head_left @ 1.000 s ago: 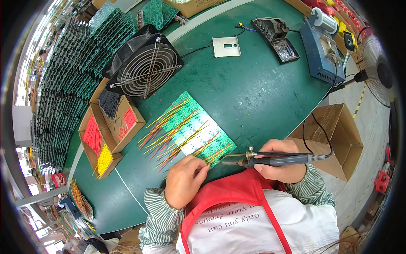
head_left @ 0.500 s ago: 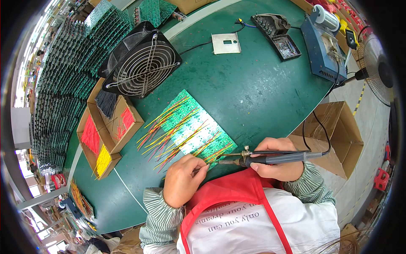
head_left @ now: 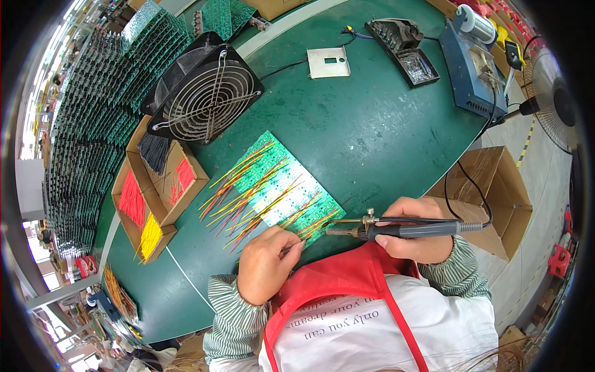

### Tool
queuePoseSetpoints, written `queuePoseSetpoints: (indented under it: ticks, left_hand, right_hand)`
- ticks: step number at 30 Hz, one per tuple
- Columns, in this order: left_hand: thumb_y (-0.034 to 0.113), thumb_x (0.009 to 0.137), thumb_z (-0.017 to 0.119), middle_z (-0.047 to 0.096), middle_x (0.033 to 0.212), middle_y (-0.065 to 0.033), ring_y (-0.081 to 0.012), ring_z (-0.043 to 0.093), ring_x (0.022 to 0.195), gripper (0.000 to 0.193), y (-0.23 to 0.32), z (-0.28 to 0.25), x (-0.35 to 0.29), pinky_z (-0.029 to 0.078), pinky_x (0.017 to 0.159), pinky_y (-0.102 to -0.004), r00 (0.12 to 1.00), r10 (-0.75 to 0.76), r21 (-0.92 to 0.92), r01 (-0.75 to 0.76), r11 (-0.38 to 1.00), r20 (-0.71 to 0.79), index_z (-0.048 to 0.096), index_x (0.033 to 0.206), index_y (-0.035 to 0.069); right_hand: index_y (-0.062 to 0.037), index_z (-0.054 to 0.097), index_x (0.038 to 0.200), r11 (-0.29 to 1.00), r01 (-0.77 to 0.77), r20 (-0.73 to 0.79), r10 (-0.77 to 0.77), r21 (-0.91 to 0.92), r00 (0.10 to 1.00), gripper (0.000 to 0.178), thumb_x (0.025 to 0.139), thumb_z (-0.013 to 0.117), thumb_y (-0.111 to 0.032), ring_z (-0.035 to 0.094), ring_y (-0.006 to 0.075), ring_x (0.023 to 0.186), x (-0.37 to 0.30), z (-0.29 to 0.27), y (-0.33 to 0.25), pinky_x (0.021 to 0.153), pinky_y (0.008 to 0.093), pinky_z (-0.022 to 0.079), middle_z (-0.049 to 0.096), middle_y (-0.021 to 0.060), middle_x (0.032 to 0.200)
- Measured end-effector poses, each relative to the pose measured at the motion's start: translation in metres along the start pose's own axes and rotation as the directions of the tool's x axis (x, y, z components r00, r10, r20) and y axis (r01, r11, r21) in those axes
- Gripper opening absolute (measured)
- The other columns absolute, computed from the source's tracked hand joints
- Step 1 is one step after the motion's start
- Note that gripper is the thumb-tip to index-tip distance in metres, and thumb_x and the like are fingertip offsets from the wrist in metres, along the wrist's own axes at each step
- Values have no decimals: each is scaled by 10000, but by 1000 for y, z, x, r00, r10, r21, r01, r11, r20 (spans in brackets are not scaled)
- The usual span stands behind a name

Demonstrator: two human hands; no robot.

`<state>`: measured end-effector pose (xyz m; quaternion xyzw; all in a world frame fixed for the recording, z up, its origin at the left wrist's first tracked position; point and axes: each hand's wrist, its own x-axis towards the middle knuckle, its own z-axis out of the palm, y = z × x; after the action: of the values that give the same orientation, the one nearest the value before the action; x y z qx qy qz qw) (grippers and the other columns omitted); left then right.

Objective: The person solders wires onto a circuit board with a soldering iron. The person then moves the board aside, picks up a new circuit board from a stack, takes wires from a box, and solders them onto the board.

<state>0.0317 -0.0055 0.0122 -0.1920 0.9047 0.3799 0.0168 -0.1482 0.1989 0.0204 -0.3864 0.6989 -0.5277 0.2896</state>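
A green circuit board (head_left: 305, 175) lies slanted on the table, with rows of red and yellow wires (head_left: 238, 215) sticking out past its left edge. My left hand (head_left: 265, 263) is at the board's near edge, thumb and fingers pinched together; whatever is between them is too small to make out. In my right hand (head_left: 431, 249) is a soldering iron (head_left: 409, 231), held level and pointing left. A thin metal feed tube is clamped along the iron. Its tip is close to the board's near right corner, and I cannot tell whether they touch.
Left of the board is a divided cardboard box (head_left: 166, 214) of red, yellow and black wires. A black fan (head_left: 214, 93) stands behind it, near stacked circuit boards (head_left: 93, 105). Far right are a black tray (head_left: 418, 68) and a blue solder feeder (head_left: 468, 80). An open carton (head_left: 489, 198) stands beside the table.
My right hand and the soldering iron have shifted slightly right, and the tip has drawn back a little. My left hand stays pinched in nearly the same place.
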Motion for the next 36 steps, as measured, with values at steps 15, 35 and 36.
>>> queuePoseSetpoints:
  ticks: [15,35,36]
  left_hand:
    - [78,742,686,606,748,-93,-281,587,718,81,12,11,17,451,646,-376,987,148,133,-139,981,-62,628,752,22]
    - [93,737,687,599,746,-96,-284,592,717,81,13,5,22,464,647,-379,990,140,159,-140,977,12,639,748,29]
    - [92,737,688,604,751,-96,-284,593,716,81,14,5,22,465,645,-378,990,140,164,-140,976,12,642,753,27]
  right_hand:
    - [0,617,809,1000,-23,-36,22,-20,999,181,719,721,-118,588,108,531,-5,-6,6,502,242,458,625,51,627]
    - [5,606,787,1000,6,-67,-8,-26,998,193,704,731,-116,587,112,512,-3,-10,3,485,242,456,620,53,609]
    - [5,606,787,1000,7,-67,-9,-25,998,193,704,731,-116,587,112,512,-3,-10,3,485,242,456,620,53,609]
